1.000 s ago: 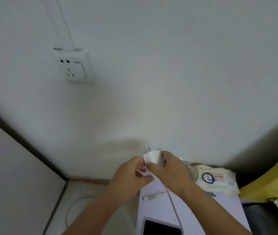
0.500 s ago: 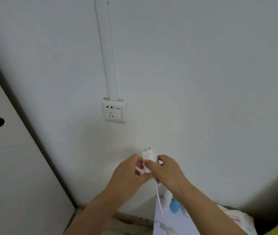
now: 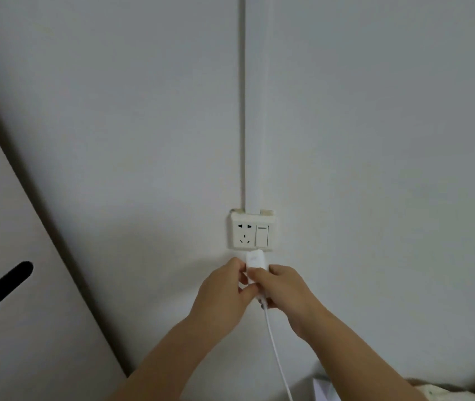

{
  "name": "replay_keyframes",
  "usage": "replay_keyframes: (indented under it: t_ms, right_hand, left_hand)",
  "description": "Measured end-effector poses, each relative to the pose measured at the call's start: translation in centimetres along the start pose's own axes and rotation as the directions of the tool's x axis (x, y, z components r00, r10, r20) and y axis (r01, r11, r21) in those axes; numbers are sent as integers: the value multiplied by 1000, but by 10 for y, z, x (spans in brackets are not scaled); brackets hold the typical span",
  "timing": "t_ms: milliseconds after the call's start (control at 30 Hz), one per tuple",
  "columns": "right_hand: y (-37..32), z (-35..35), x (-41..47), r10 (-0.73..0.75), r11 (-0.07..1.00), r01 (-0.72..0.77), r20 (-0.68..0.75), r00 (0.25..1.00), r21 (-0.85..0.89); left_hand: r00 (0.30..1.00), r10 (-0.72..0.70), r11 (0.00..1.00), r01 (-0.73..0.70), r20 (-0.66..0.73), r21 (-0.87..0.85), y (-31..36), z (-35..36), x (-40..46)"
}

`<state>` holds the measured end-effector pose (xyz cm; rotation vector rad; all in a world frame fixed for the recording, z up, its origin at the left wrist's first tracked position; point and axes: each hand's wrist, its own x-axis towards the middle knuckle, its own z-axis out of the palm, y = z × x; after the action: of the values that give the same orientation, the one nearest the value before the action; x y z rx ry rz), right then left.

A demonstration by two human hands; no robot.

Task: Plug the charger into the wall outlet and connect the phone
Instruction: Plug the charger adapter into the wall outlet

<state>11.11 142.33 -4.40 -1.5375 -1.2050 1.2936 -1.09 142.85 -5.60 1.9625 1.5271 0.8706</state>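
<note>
From the head camera, a white wall (image 3: 375,140) fills most of the view, with a white cable conduit (image 3: 255,96) running straight down it to a white wall outlet (image 3: 251,232). The outlet's left half carries a two-pin socket above a three-pin socket, and its right half carries a rocker switch (image 3: 261,236). Just below the outlet, both hands meet around a white charger (image 3: 256,263). The charger's top edge overlaps the outlet's lower rim in the picture; its prongs are hidden, and it sits below the sockets rather than in them. The left hand (image 3: 224,290) pinches the charger's left side between thumb and fingertips. The right hand (image 3: 284,287) is closed on its lower right part, where a white cable (image 3: 277,351) leaves the charger and hangs down between the two forearms to the bottom edge. At far left stands a pale cabinet panel (image 3: 13,314) with a dark slot handle (image 3: 1,287). At the bottom right corner a bit of a white surface and some pale fabric show, too cropped to identify. The phone is out of view.
</note>
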Motion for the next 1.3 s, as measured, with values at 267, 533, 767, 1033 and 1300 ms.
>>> replay_keyframes:
  t_ms: [267,533,767,1033,1300]
  right_hand:
    - [-18,18,22,17,997,-12,-69,997,75]
    - [-18,15,30,37,996,-31,-67,997,81]
    - [-21,16,35,7,987,-10,18,1000,160]
    - [-24,19,36,-14,971,1,53,999,239]
    - [-29,20,41,18,955,-28,36,999,295]
  left_hand:
    - [997,71,997,-72,32,13,-18,-16,39]
    - [992,74,997,-75,105,13,-24,-21,53]
    - [997,62,998,-63,42,21,-19,-29,49]
    - [997,80,996,-80,-14,34,-10,-35,48]
    - [994,82,994,-76,-75,73,-9,-32,51]
